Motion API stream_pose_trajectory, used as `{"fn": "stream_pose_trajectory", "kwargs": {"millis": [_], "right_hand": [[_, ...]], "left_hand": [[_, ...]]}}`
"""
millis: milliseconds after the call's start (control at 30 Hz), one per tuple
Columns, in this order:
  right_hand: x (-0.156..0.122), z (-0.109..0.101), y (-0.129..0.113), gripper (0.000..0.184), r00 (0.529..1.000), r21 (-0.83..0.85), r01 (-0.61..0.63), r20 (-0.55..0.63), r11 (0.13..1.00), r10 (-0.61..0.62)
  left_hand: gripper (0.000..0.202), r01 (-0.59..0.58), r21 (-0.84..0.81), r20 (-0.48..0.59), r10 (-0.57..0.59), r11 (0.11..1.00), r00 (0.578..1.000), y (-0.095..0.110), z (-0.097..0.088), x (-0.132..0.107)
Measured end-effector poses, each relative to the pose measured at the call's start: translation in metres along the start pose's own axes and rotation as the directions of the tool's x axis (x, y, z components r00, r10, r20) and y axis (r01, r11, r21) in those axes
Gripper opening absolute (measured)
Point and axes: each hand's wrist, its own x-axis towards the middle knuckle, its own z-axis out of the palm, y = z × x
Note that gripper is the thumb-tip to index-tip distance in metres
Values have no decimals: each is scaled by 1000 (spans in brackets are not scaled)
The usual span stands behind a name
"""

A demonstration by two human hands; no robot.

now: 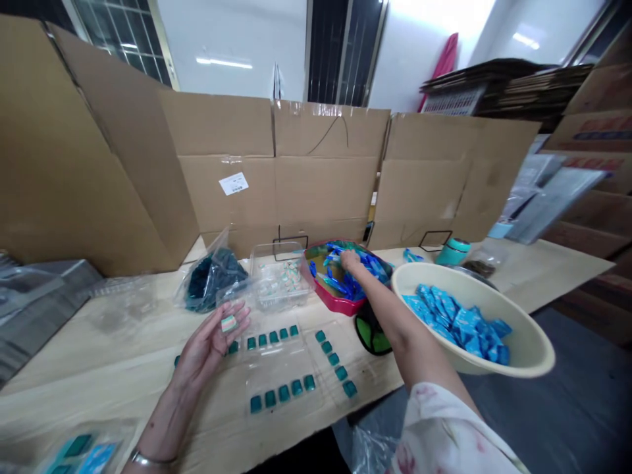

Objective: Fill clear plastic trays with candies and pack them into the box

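Note:
My left hand [212, 339] is turned palm up over the table, fingers extended. On it lies a small striped block [229, 323] in white, green and pinkish tones. My right hand [350, 260] reaches into a red tray [336, 303] among slim blue pieces [353, 288]; its fingers are bunched downward, and what they grip is hidden. Between my arms, clear plastic trays [284, 365] carry rows of small teal blocks [284, 394]. Behind them stands a clear container [281, 289] with small pale pieces inside.
A large cream basin [536, 359] with blue packets [464, 326] stands at the right. A clear bag of dark teal pieces [210, 280] sits behind my left hand. Cardboard panels [326, 171] wall off the back. A teal-lidded jar [453, 251] is at the back right.

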Motion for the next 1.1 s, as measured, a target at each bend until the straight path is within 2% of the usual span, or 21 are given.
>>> {"fn": "stream_pose_trajectory", "kwargs": {"millis": [167,300,367,433,467,500,533,567,600,633,700,800,867,900,967,1033,1067,1100], "right_hand": [[1,11,-2,16,997,27,-19,-79,999,22],[-8,2,-1,19,983,96,2,-184,995,16],[-16,-8,2,24,962,130,29,-272,991,7],[-29,-20,2,27,908,323,127,-419,938,22],[-39,-26,1,28,872,484,213,-486,848,58],[-51,-31,-3,29,843,648,314,-526,694,110],[-65,-36,-8,30,833,774,400,-530,490,156],[-80,-39,-14,31,845,849,447,-504,282,177],[-97,-41,-22,32,867,881,456,-472,128,160],[-114,-41,-31,32,887,895,444,-444,28,126],[-144,-37,-49,30,912,912,408,-405,-52,60],[-176,-22,-75,28,931,930,365,-365,-28,2],[-191,-11,-87,24,917,917,397,-396,41,-44],[-197,-7,-91,21,895,891,444,-437,98,-85],[-205,-6,-87,18,821,780,571,-543,256,-177],[-210,-13,-67,20,757,612,635,-613,471,-225],[-211,-19,-49,23,757,524,600,-617,604,-217],[-211,-25,-28,25,787,434,502,-589,748,-186]], "left_hand": [[14,26,6,-8,-26,1000,1000,-8,6,-14],[13,52,6,21,-52,999,998,-17,9,-23],[14,55,6,38,-55,998,998,-20,9,-27],[16,59,9,46,-59,998,997,-24,8,-31],[16,63,11,47,-63,998,997,-27,9,-32],[16,68,9,48,-68,998,996,-30,10,-34],[16,75,4,52,-75,997,996,-33,11,-35],[15,82,-6,64,-81,997,995,-37,14,-37],[15,89,-19,85,-87,996,993,-40,16,-38],[15,95,-34,111,-91,995,990,-44,19,-39],[15,104,-58,160,-94,993,983,-50,23,-42],[17,124,-69,192,-109,990,975,-53,28,-47],[17,138,-64,185,-124,988,975,-53,30,-52],[17,143,-58,177,-131,988,976,-51,31,-55],[16,155,-37,143,-148,987,978,-48,32,-62],[16,176,-11,83,-174,984,981,-43,30,-69],[16,185,3,40,-184,983,982,-40,29,-71],[17,194,17,6,-194,981,981,-37,26,-73]]}}
